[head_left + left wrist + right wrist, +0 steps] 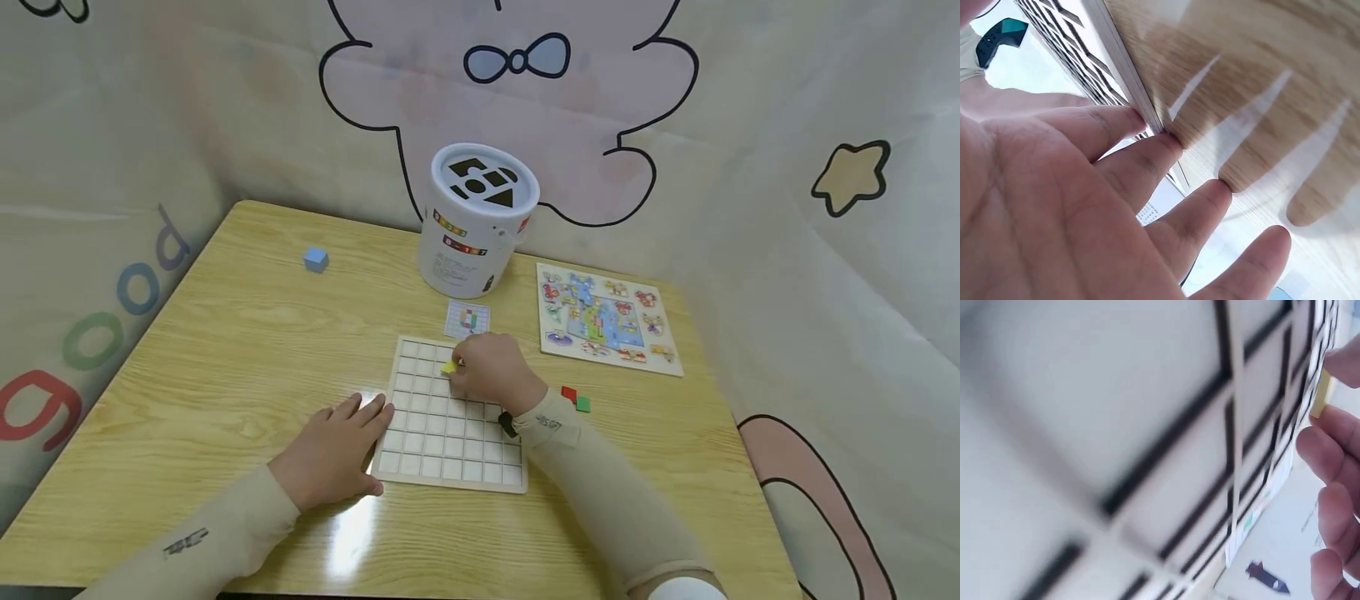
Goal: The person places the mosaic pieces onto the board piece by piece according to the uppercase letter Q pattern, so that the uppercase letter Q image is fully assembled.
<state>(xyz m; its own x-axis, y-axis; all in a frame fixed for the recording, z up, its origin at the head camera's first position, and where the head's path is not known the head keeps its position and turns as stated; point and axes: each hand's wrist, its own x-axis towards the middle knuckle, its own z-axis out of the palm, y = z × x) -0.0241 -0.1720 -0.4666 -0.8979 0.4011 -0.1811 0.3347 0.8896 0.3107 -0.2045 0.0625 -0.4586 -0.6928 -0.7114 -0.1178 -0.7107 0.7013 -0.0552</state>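
A white grid board with a pale wooden rim lies on the table. My right hand is over its far part and pinches a small flat yellow tile. In the right wrist view, thumb and index finger hold the yellow tile by its sides, close to the grid; whether it touches the board I cannot tell. My left hand lies at the board's left edge with fingers spread. Its fingertips touch the side of the rim in the left wrist view. Right of the board lie a red tile and a green tile.
Behind the board lies a small pattern card. A white bucket with shape holes in its lid stands at the back. An illustrated puzzle board lies at the right, and a blue cube at the back left.
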